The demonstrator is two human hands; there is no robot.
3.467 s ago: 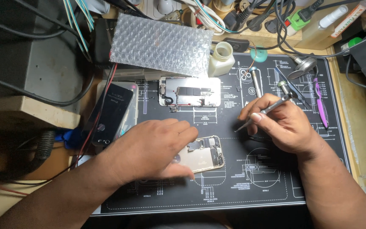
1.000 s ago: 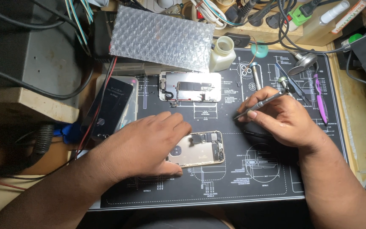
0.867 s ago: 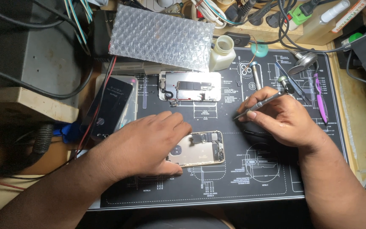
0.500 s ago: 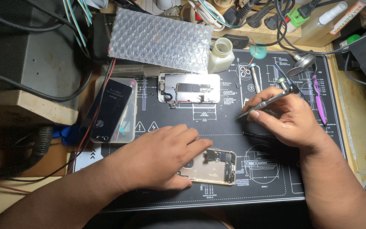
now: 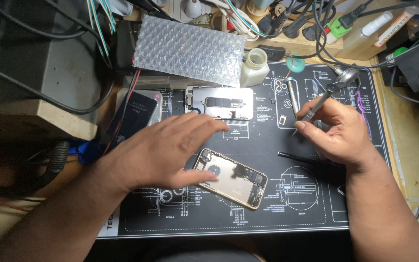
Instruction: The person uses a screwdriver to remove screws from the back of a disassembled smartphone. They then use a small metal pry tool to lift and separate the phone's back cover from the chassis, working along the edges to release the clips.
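The left hand (image 5: 168, 150) lies palm down over the black work mat printed with white diagrams (image 5: 248, 213). Its fingers are spread and nearly flat, and its thumb presses on the upper left end of the opened gold-framed phone housing with exposed internal parts (image 5: 231, 178). The hand grips nothing; it only rests against the housing. The housing lies face up near the middle of the mat, tilted so that its long axis runs from upper left to lower right.

The right hand (image 5: 338, 131) is curled closed around the slim silver precision screwdriver (image 5: 316, 107), pinching the shaft between thumb and fingertips. The tip points down and to the left, toward the mat, and stands well apart from the housing. The handle end rises toward the upper right.

Just beyond the left fingertips lies the detached silver display assembly with a metal backing plate (image 5: 219, 103). A dark phone screen panel (image 5: 134, 114) lies at the left edge of the mat. A sheet of clear bubble wrap (image 5: 187, 48) covers the upper edge of the mat, and a small white plastic bottle (image 5: 254, 67) stands beside it. Black tweezers (image 5: 306, 157) lie on the mat under the right hand.
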